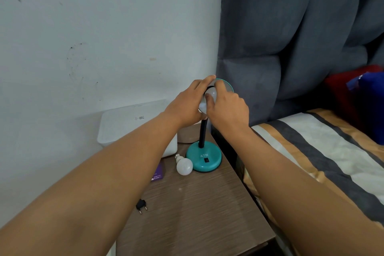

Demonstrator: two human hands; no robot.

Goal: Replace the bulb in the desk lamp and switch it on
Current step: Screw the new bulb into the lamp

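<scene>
Head view: both hands up at the head of a teal desk lamp (204,157) on a wooden bedside table (197,203), bed alongside on the right.
Left hand: left hand (187,108) wrapped round the back of the lamp shade (227,85), steadying it.
Right hand: right hand (227,108) grasping the fitted bulb (212,94) at the shade mouth, thumb pressed on the white globe.
Bulb in lamp: sits inside the shade, mostly covered by fingers; can't tell how far it is screwed in.
Other bulb: loose bulb (184,165) lies on its side on the table, touching or just beside the lamp base, screw cap pointing away towards the wall.
Plug: black two-pin plug (141,206) lies loose on the table, so lamp looks unpowered.
Switch: rocker switch (206,160) on the base, untouched.
Step, my guess: turning the bulb in the socket; which bulb is old or new can't be told.
Doing it well: keep the shade braced so the gooseneck (202,133) doesn't twist, turn with fingertips on the globe, keep bulb straight on the thread, stop at snug.
Risk: base could shove the loose bulb into rolling.
Left to do: plug in, flip switch.
</scene>
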